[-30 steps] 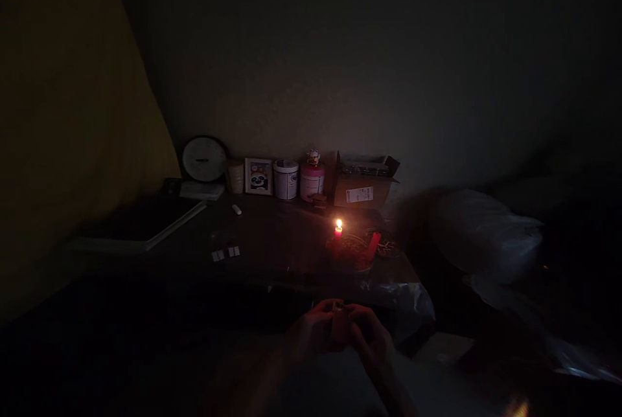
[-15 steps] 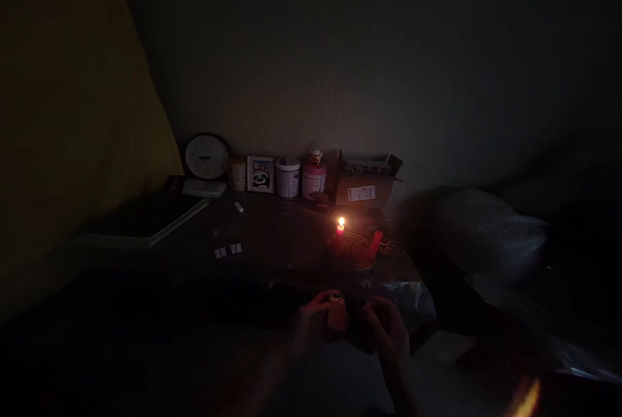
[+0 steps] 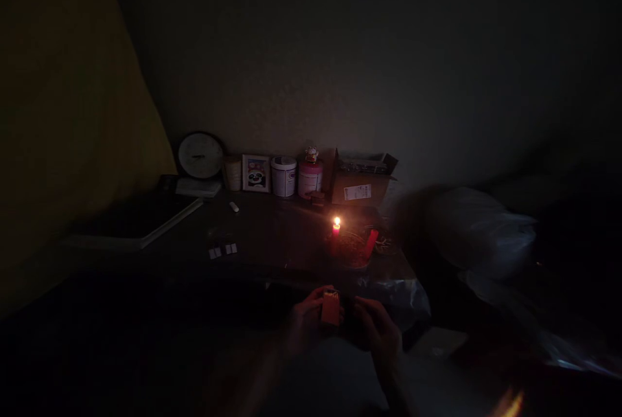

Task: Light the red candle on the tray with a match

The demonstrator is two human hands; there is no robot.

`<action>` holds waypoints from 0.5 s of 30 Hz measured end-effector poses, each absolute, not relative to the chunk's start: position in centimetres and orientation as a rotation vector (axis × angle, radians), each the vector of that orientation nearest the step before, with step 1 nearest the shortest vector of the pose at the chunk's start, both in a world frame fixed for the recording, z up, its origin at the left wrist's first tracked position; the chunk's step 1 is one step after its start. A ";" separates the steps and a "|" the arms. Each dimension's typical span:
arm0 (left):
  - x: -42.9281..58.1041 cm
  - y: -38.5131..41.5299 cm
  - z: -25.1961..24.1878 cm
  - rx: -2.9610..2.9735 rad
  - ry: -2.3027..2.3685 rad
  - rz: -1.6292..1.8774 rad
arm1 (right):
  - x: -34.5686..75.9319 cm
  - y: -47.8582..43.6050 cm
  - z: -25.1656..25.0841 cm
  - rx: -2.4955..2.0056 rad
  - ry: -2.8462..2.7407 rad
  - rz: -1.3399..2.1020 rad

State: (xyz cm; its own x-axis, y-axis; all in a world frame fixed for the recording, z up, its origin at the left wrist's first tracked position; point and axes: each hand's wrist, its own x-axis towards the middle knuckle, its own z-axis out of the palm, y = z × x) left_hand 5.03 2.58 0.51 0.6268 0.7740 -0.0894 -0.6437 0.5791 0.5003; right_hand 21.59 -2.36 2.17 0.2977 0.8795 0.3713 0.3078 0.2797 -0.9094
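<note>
The room is very dark. My left hand (image 3: 305, 320) is closed around a small orange-brown box (image 3: 330, 309), held upright in front of me. Just right of the box, my right hand (image 3: 379, 331) has its fingers curled; whether anything is in them is hidden by the dark. Beyond my hands a short red candle (image 3: 336, 228) burns on the desk (image 3: 272, 236), beside a round dish (image 3: 354, 250) with an unlit red candle (image 3: 372, 242) leaning at its right side.
Along the wall stand a round clock (image 3: 200, 155), a small picture frame (image 3: 256, 173), two tins (image 3: 284, 177) and an open cardboard box (image 3: 362, 180). A flat board (image 3: 146, 219) lies at left. A white bag (image 3: 479, 232) sits at right, clear plastic (image 3: 401, 294) at the desk edge.
My hands have come apart: both were clasped on the box, and now the left holds it alone while the right has drawn slightly to the right. The view has shifted a little.
</note>
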 end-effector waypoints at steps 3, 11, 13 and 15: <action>5.1 2.7 0.5 0.438 0.325 0.854 | 21.7 -2.3 2.1 -1.262 -1.265 0.476; 5.1 2.6 1.0 0.434 0.373 0.869 | 21.3 -2.2 1.1 -1.268 -1.280 0.615; 5.1 2.7 0.9 0.439 0.361 0.877 | 21.1 -2.3 1.1 -1.259 -1.356 0.596; 5.0 2.7 0.7 0.446 0.360 0.891 | 20.9 -2.5 1.2 -1.243 -1.417 0.597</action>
State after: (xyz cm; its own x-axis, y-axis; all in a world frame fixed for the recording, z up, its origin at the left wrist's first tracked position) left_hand 5.03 2.70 0.72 0.5803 0.8062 -0.1153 -0.6602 0.5486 0.5131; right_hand 20.87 -2.54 1.16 0.1562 0.9060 0.3934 0.3510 0.3214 -0.8795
